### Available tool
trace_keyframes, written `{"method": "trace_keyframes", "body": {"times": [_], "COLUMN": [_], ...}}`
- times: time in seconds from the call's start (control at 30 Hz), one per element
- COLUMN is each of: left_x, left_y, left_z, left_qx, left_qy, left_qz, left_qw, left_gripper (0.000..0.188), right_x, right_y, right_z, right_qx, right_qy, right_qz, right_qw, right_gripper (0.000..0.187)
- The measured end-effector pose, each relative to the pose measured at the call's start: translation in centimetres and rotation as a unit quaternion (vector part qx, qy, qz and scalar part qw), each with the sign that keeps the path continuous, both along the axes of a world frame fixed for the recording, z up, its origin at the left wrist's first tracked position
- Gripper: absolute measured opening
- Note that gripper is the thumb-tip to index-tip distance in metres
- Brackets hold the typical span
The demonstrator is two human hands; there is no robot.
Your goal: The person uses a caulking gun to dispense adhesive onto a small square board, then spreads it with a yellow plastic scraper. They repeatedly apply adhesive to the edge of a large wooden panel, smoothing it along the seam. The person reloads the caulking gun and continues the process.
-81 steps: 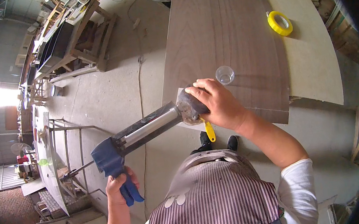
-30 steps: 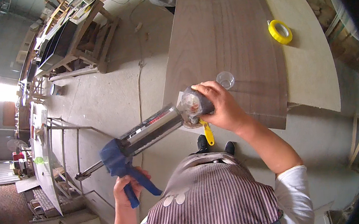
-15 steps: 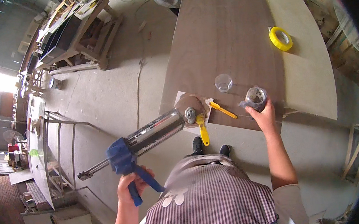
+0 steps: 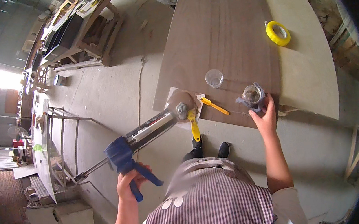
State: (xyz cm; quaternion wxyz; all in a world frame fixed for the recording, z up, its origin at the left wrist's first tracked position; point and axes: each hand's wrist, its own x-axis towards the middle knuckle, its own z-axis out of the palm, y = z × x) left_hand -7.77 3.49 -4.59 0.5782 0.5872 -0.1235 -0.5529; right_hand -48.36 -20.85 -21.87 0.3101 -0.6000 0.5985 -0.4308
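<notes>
My left hand is wrapped round the blue handle of a caulking gun with a silver barrel. The gun's front end reaches over a grey lump of paste on a brown round patch, on a pale sheet at the board's near corner. A yellow scraper overhangs that edge, beside a slim yellow-handled tool. Thumb and fingers of my right hand close round the near side of a clear cup with dark residue and crumpled greyish film about it. A second clear cup stands to its left.
A brown board lies on a paler panel bearing a yellow tape roll. Far left are a wooden workbench, a bucket and a metal frame. A cord crosses the floor.
The view has shifted slightly, with the board's things appearing farther left. My right hand's cup has moved a little right relative to the other cup. Both hands keep their holds.
</notes>
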Motion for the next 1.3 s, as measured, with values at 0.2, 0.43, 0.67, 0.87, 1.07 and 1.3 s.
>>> {"method": "trace_keyframes", "body": {"times": [0.2,0.43,0.67,0.87,1.07,1.3], "left_x": [-2.0,-3.0,-3.2,-3.7,-8.4,-15.4], "left_y": [0.3,1.1,5.7,14.9,21.5,21.9], "left_z": [-0.8,-1.7,-3.0,-8.1,-15.9,-20.0], "left_qx": [0.022,0.051,0.014,-0.016,0.108,0.137], "left_qy": [-0.043,-0.094,-0.033,0.248,0.377,0.507], "left_qz": [0.022,-0.008,0.042,0.156,0.212,0.145], "left_qw": [0.999,0.994,0.998,0.956,0.895,0.838], "left_gripper": [0.040,0.038,0.040,0.040,0.022,0.021], "right_x": [-3.4,-5.4,-3.0,2.9,11.0,12.7], "right_y": [4.6,8.3,12.6,18.4,25.5,29.1], "right_z": [0.0,0.3,-0.5,-0.3,-7.9,-13.0], "right_qx": [0.121,0.135,0.230,0.319,0.429,0.687], "right_qy": [-0.065,-0.097,-0.113,-0.064,-0.009,-0.350], "right_qz": [0.001,0.024,0.112,0.320,0.442,0.127], "right_qw": [0.991,0.986,0.960,0.890,0.788,0.624], "right_gripper": [0.079,0.065,0.037,0.026,0.060,0.051]}}
